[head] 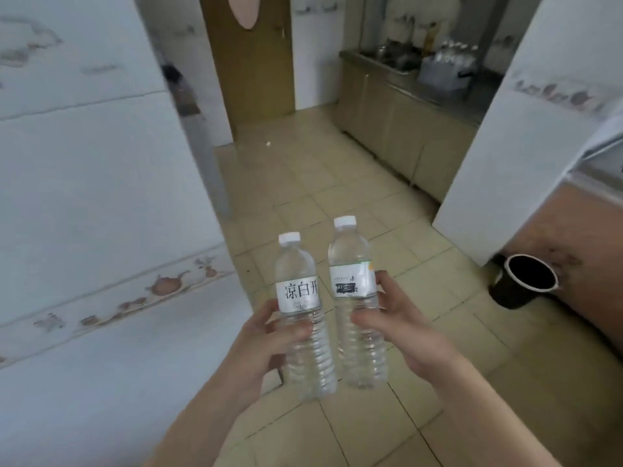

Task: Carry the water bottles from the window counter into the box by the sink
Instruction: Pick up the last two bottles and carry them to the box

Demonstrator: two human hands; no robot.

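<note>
My left hand (266,342) grips a clear water bottle (300,284) with a white cap and a white label bearing black characters. My right hand (401,328) grips a second clear water bottle (354,274) with a white cap and a white-and-green label. Both bottles stand upright, side by side, above the tiled floor in front of me. Far ahead at the upper right, a grey box (445,75) holding several clear bottles sits on the steel counter beside the sink (391,57).
A tiled wall (101,197) runs close along my left. A white wall corner (488,163) juts in on the right, with a black bin (521,281) on the floor by it. Beige cabinets (397,129) line the right side; a wooden door (256,62) stands ahead.
</note>
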